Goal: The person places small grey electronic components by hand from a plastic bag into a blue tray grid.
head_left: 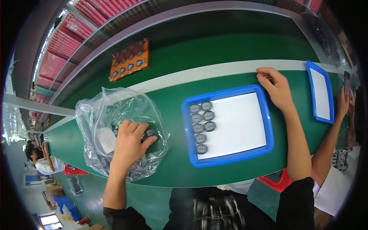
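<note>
My left hand is over the clear plastic bag on the left. Its thumb and fingers close on a small dark grey plastic part with a roundish outline. More such parts lie in the bag, partly hidden by plastic folds and my hand. To the right stands a blue tray lined with a white sheet. Several grey parts sit along its left side in two columns, the second one shorter. My right hand rests beyond the tray's upper right corner, fingers loosely curled with nothing visible in them.
An orange fixture plate holding several round grey parts lies at the back left, behind a pale strip across the green table. Another blue tray stands at far right, beside a co-worker's arm and hand holding a phone.
</note>
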The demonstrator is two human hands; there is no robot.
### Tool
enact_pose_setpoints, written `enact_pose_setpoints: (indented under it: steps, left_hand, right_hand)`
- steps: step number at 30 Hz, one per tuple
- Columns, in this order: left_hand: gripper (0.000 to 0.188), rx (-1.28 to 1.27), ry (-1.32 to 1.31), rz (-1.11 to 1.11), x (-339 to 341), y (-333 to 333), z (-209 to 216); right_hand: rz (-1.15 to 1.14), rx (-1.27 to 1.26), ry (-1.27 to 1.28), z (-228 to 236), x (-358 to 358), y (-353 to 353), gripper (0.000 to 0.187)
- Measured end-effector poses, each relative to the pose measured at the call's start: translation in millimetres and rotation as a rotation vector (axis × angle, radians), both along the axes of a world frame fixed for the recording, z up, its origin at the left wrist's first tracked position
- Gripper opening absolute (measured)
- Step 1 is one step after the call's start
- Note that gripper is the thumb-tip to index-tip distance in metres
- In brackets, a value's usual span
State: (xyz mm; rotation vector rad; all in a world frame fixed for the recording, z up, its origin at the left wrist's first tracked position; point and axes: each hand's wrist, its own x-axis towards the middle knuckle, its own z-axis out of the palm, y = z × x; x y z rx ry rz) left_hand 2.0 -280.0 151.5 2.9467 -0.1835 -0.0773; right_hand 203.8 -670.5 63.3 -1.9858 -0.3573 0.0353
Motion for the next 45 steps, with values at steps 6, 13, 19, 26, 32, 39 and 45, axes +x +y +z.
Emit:
enact_pose_setpoints:
  steps: [6, 13, 19, 26, 32, 39, 45]
  left_hand:
    - [0.039, -0.025, -0.037, -0.099, 8.1, -9.2, -7.6]
    - [0.041, -0.215, -0.208, -0.334, 32.7, -115.7, 0.3]
    - [0.040, -0.197, -0.192, -0.422, 52.6, -143.0, -31.4]
    - [0.035, -0.163, -0.163, -0.462, 62.2, -149.0, -41.7]
    - [0.031, -0.152, -0.173, -0.470, 70.0, -144.8, -46.3]
    - [0.023, -0.177, -0.321, -0.114, 60.9, -86.5, -10.0]
    - [0.021, -0.060, -0.042, 0.190, 23.4, -21.5, -3.0]
  right_hand:
    - [0.000, -0.047, 0.014, 1.1, 4.1, -11.8, 0.025]
    - [0.017, -0.037, 0.012, -8.7, 12.3, -21.3, 0.026]
    - [0.020, -0.028, 0.035, -15.8, 20.9, -26.1, 0.026]
    - [0.020, -0.031, 0.033, -20.6, 27.5, -31.8, 0.026]
    - [0.019, -0.013, 0.042, -21.0, 31.1, -31.7, 0.025]
    - [0.040, -0.007, 0.033, -32.6, 36.0, -29.6, 0.026]
    - [0.043, -0.006, 0.026, -44.6, 42.7, -36.3, 0.026]
